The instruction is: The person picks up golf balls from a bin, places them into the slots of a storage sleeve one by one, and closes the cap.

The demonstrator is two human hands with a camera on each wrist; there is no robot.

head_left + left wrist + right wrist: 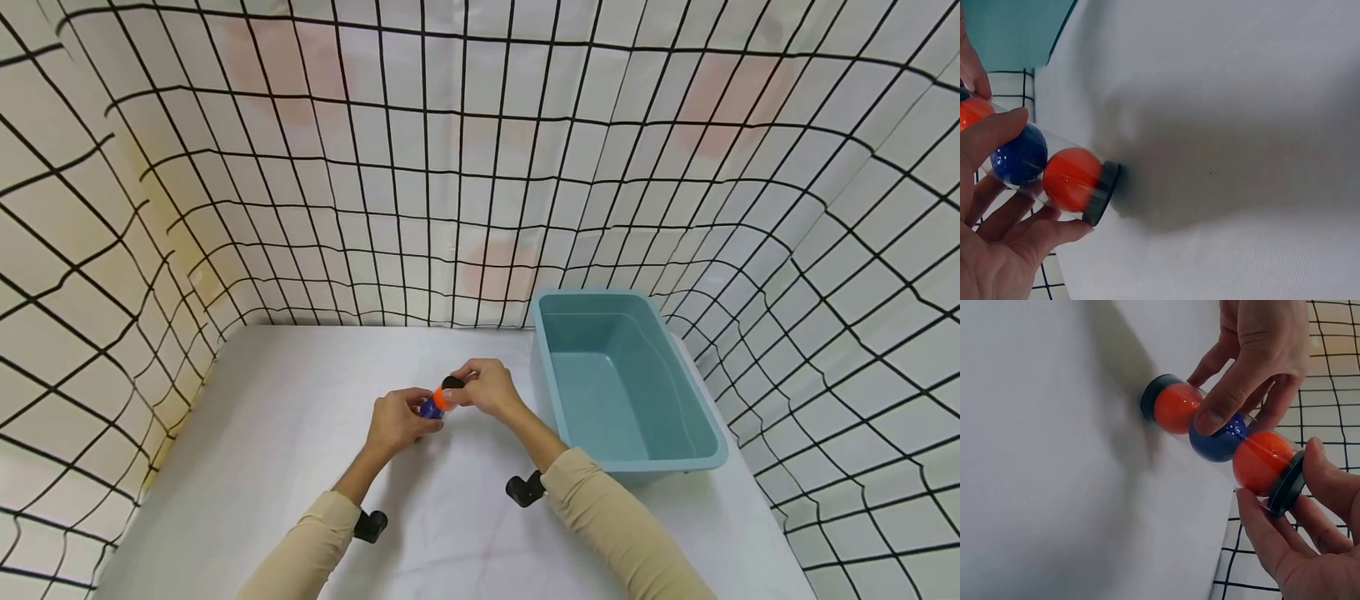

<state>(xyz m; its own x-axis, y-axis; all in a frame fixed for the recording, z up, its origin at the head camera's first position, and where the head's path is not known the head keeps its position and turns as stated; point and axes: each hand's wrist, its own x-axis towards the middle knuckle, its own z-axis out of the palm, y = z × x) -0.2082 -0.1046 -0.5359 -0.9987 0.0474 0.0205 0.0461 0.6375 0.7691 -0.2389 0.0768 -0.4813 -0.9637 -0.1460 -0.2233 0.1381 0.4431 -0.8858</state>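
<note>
Both hands hold a clear tube (pixel 432 408) with dark end caps, tilted above the white table. Inside it an orange ball (pixel 1177 409), a blue ball (pixel 1217 440) and another orange ball (pixel 1263 464) sit in a row. My left hand (pixel 393 423) grips the tube around its middle, thumb over the blue ball. At the upper end, my right hand (pixel 491 390) holds the tube by its dark cap (pixel 1287 486), between thumb and fingers. The other dark cap (pixel 1102 193) points down toward the table in the left wrist view.
A teal plastic bin (pixel 553 392) stands on the table (pixel 315 392) to the right, beside my right forearm. Black netting (pixel 480 179) in front of white sheeting closes in the back and both sides. Small black devices (pixel 370 527) sit at the wrists.
</note>
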